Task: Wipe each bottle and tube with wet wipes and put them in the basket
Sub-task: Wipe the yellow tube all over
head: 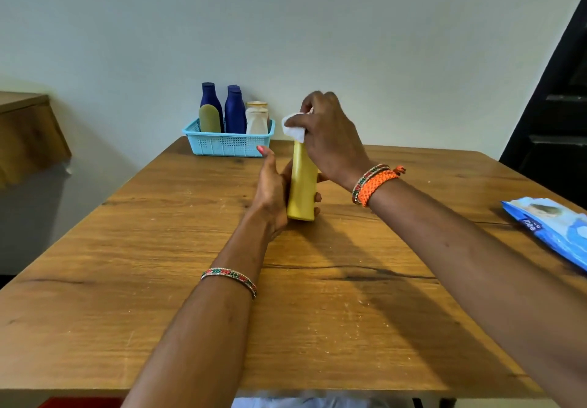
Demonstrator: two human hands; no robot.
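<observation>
Yellow bottle [301, 185]: upright, long axis vertical, top pointing up, tilted slightly toward the far edge; base just above or touching the bench [127, 280] near its middle, which cannot be told.

Left hand [273, 191]: grip wrapped round the lower body of the yellow bottle from the left, fingertips showing past its right side, thumb raised.

Right hand [327, 134]: grip pinching a white wet wipe [293, 128] over the top of the yellow bottle; the cap is hidden beneath it.

Light blue basket [227, 144]: at the far edge of the bench, against the wall. Holds, all upright: two dark blue bottles [235, 109], an olive tube [209, 118] in front of the left one, a white bottle [257, 118] at the right end.

Wet wipes pack [552, 226]: blue, lying flat at the right edge of the bench, partly out of view.
</observation>
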